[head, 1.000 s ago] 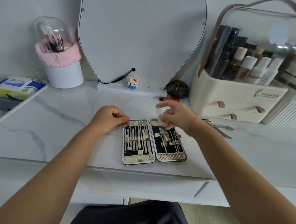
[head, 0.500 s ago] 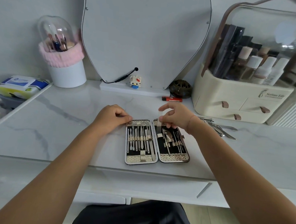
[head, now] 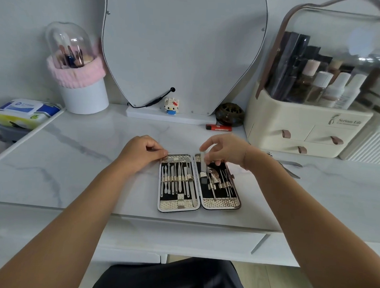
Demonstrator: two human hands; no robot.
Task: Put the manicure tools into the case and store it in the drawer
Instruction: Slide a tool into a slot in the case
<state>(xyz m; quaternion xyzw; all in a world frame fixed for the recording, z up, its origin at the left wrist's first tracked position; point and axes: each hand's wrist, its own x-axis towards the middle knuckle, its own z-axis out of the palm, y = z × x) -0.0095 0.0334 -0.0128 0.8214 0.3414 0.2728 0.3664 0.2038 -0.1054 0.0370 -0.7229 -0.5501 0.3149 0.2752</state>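
Note:
The manicure case [head: 182, 206] lies open flat near the front edge of the marble vanity top, both halves lined in black with metal tools under gold straps. My left hand [head: 140, 152] rests curled at the case's top-left corner, fingertips touching its rim. My right hand [head: 225, 150] hovers over the right half and pinches a flat pale nail tool [head: 203, 163], whose lower end sits in the left strap of that half. Loose metal nippers [head: 290, 167] lie on the top to the right of my right wrist.
A cream cosmetic organiser [head: 304, 127] with small drawers stands at the back right. A mirror [head: 181, 48], a toy figure [head: 171, 106], a dark round holder [head: 229, 114] and a red lighter [head: 218, 127] sit behind the case. A brush pot [head: 82, 89] and a wipes pack [head: 25, 113] are at the left. Drawer fronts [head: 179, 238] run below the top.
My right hand has come down from above the case and lowered the pale tool into the strap on the right half. My left hand has stayed at the case's corner.

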